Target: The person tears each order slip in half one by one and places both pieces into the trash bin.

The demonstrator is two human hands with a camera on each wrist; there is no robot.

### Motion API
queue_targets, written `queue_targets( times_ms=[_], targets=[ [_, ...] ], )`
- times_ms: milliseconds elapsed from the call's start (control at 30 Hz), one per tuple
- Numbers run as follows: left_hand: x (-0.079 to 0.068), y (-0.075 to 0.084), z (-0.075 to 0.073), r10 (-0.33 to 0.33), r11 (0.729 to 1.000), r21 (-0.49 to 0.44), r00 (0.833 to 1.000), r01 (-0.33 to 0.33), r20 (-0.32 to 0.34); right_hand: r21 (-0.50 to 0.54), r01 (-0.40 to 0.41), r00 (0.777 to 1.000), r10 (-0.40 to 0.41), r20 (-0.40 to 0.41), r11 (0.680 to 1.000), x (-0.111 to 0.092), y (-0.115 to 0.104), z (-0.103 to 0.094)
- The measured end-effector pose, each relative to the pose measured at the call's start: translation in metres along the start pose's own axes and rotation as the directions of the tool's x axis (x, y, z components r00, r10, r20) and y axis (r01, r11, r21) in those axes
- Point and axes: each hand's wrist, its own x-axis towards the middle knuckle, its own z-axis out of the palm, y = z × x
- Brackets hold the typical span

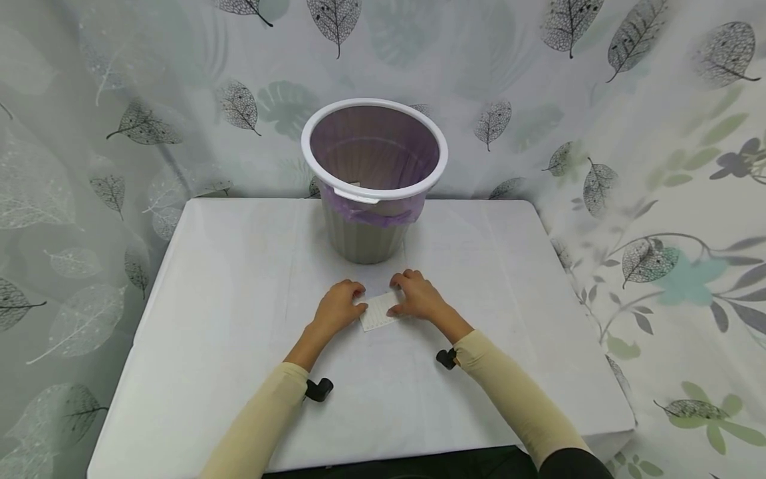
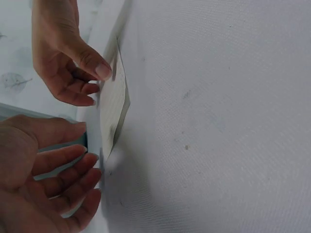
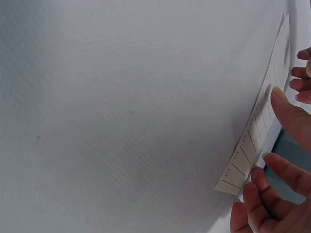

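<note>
A small piece of lined paper (image 1: 376, 314) with printed marks lies on the white-covered table, tilted a little to the viewer's eye. At its left edge is my left hand (image 1: 337, 307), fingers loosely bent and spread; the left wrist view shows its fingertips (image 2: 92, 160) apart from one another with nothing between them. My right hand (image 1: 421, 298) is at the paper's right side. Its thumb (image 3: 286, 109) touches the paper's face, while its other fingers lie relaxed by the far edge. One paper edge seems slightly raised in the left wrist view.
Beyond the hands stands a grey bin (image 1: 366, 241) with a white rim (image 1: 441, 159) and a purple bag (image 1: 413, 211) lining it. A small pale scrap shows inside the bin. Leaf-patterned curtains (image 1: 383, 53) hang behind the table (image 1: 239, 346) and at both sides.
</note>
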Motion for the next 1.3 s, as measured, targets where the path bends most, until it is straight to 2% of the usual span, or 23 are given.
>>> queue_targets(
  times_ms=[567, 700, 867, 1100, 1300],
  targets=[
    [0.001, 0.007, 0.005, 0.031, 0.999, 0.038, 0.999, -0.032, 0.042, -0.017, -0.006, 0.999, 0.007, 0.038, 1.0, -0.001, 0.0, 0.001],
    [0.001, 0.006, 0.008, 0.06, 0.997, 0.042, 0.998, -0.061, 0.027, 0.099, 0.046, 0.998, -0.05, 0.042, 0.994, -0.001, 0.003, 0.002],
    [0.002, 0.004, 0.01, 0.109, 0.994, 0.02, 0.994, -0.109, -0.006, 0.29, 0.13, 0.99, -0.142, 0.02, 0.948, -0.001, 0.009, 0.004],
    [0.003, 0.007, 0.01, 0.13, 0.991, -0.022, 0.991, -0.131, -0.022, 0.358, 0.222, 0.975, -0.211, -0.07, 0.907, -0.002, 0.007, -0.001],
    [0.002, 0.013, 0.003, 0.171, 0.983, -0.064, 0.983, -0.175, -0.064, 0.397, 0.216, 0.976, -0.189, -0.107, 0.892, -0.004, 0.003, -0.008]
  ],
)
